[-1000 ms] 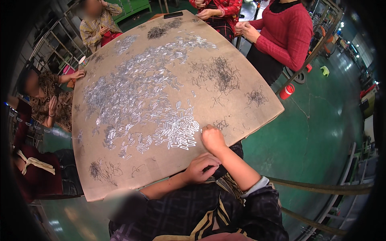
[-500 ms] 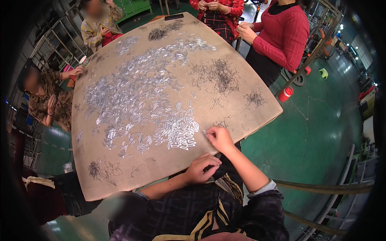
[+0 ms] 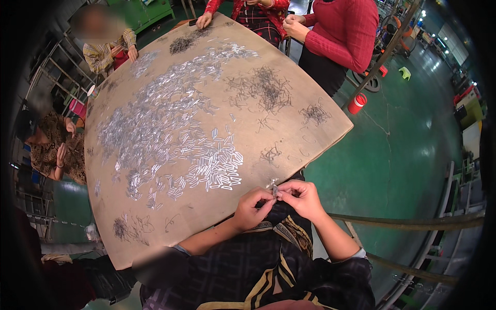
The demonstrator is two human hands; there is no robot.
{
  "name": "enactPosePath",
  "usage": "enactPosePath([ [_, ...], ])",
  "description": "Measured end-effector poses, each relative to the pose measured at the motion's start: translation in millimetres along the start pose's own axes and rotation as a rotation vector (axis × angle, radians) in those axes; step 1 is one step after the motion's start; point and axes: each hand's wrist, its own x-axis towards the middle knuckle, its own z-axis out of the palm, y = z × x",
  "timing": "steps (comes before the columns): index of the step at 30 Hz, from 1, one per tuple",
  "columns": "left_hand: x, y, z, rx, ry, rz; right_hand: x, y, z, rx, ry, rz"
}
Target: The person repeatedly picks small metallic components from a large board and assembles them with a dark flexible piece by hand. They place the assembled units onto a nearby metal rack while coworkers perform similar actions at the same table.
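Just past the table's near edge, my left hand (image 3: pixel 252 207) and my right hand (image 3: pixel 306 200) meet fingertip to fingertip. Both pinch a small silvery metal piece (image 3: pixel 275 191), too small to make out fully. Beyond them on the cardboard-covered table (image 3: pixel 217 205) lies a dense spread of flat, oblong silver metal pieces (image 3: pixel 216 168). A small tangle of thin dark bent wires (image 3: pixel 270 153) sits ahead of my hands. A few bright bits (image 3: pixel 271 182) show at the edge right behind my fingers.
Larger heaps of dark wires (image 3: pixel 268 93) lie at the right, far end (image 3: pixel 181 45) and near left (image 3: pixel 121 227). Several people stand or sit around the table, one in a red sweater (image 3: pixel 341 31). A red container (image 3: pixel 357 103) stands on the green floor; a metal rail (image 3: pixel 403 222) runs at my right.
My right hand has drawn back from the tabletop to meet my left hand, and both now grip the small piece. Across the table, a person in red has reached onto the far edge.
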Motion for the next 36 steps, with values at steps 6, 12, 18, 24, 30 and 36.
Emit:
enactPosePath([
  [6,-3,0,1,0.026,-0.038,-0.056,-7,-14,2,-0.222,0.018,-0.152],
  [12,0,-11,-8,0.018,-0.178,-0.106,-13,-20,2,-0.355,0.03,-0.219],
  [18,48,-43,-27,0.35,-0.144,-0.19,-17,-15,0,-0.375,0.076,-0.265],
  [24,86,-75,-3,0.741,-0.002,-0.139,-17,-13,1,-0.355,0.095,-0.253],
  [30,98,-92,-5,0.817,-0.018,-0.104,-18,-12,1,-0.338,0.102,-0.2],
  [36,103,-90,-38,0.599,0.027,-0.202,-16,-5,-1,-0.338,0.105,-0.229],
])
